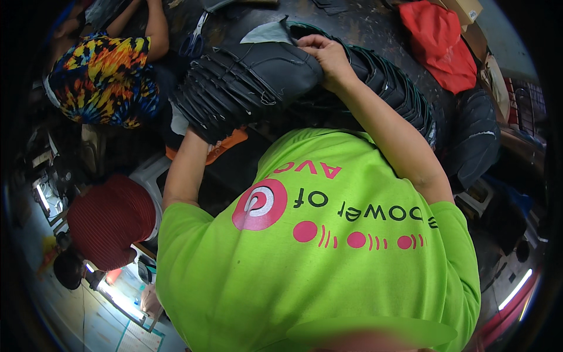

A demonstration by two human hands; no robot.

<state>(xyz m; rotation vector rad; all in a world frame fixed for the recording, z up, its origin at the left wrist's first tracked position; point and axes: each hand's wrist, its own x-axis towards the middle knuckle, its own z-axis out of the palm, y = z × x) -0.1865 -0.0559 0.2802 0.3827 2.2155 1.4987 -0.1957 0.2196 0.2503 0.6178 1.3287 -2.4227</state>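
Observation:
A thick stack of black shoe uppers (234, 88) with loose pale threads along the edges lies across my left arm's end. My left hand (202, 136) is under its lower left side, gripping the stack, and most of its fingers are hidden by it. My right hand (328, 58) pinches the far right edge of the top upper, thumb and fingers closed. A pale grey lining piece (270, 33) sticks up just beyond the top upper. Behind my right wrist, a long curved row of black uppers with green edges (387, 79) leans over on the dark table (363, 20).
Scissors with blue handles (193, 42) lie on the table beyond the stack. A red cloth or bag (438, 44) and a cardboard box (466, 9) are at the far right. One co-worker in a multicoloured shirt (105, 76) sits left; another wears dark red (111, 220). Something orange (229, 146) shows below the stack.

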